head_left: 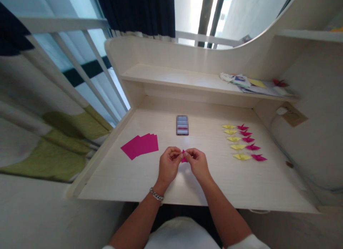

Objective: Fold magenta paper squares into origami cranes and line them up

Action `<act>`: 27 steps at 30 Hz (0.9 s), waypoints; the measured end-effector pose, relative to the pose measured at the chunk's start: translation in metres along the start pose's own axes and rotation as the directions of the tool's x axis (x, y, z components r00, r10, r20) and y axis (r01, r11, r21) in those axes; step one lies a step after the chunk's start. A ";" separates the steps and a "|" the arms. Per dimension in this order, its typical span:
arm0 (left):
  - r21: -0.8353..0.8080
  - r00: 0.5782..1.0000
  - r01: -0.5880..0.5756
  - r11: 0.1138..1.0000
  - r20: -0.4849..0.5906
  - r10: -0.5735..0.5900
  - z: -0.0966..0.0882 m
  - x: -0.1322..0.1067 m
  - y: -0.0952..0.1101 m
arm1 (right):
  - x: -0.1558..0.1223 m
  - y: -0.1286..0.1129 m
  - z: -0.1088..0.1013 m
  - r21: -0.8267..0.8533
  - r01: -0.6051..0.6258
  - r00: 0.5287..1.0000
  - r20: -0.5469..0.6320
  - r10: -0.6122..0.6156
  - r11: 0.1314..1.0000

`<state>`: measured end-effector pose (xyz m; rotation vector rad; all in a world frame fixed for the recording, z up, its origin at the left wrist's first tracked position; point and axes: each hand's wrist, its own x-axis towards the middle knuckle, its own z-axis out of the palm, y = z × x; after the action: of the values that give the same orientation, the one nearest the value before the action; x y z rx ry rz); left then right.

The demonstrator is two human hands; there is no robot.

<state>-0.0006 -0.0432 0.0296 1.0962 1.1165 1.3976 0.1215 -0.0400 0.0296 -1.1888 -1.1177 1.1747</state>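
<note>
Near the middle of the desk (112,184), my left hand (169,163) and my right hand (197,163) meet over a small piece of folded pink paper (183,159). Thumbs and fingertips of both hands pinch it from either side. Only its pointed top and a bit of its lower part show; my fingers hide the rest. To the left lies a fanned stack of flat pink paper sheets (144,145). On the right stand two columns of folded paper cranes, yellow cranes (238,147) beside pink cranes (252,147).
A phone (182,125), its screen blurred, lies beyond my hands. The shelf (171,79) at the back carries papers (252,85) and a red folded paper piece (280,83). A white plug and cable (281,111) run along the right wall. White railings (75,64) border the left.
</note>
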 end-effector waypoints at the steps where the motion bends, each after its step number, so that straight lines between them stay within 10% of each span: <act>1: 0.008 1.000 -0.006 1.000 0.002 0.006 0.000 0.000 0.000 | 0.000 0.001 0.000 0.000 0.001 1.000 -0.001 -0.001 1.000; 27: -0.127 0.978 0.195 0.973 0.095 -0.184 -0.006 0.003 -0.002 | -0.006 0.003 -0.004 0.028 -0.010 1.000 0.026 0.009 1.000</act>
<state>-0.0060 -0.0406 0.0267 0.9168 1.0224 1.2476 0.1250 -0.0459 0.0268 -1.1617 -1.1125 1.2119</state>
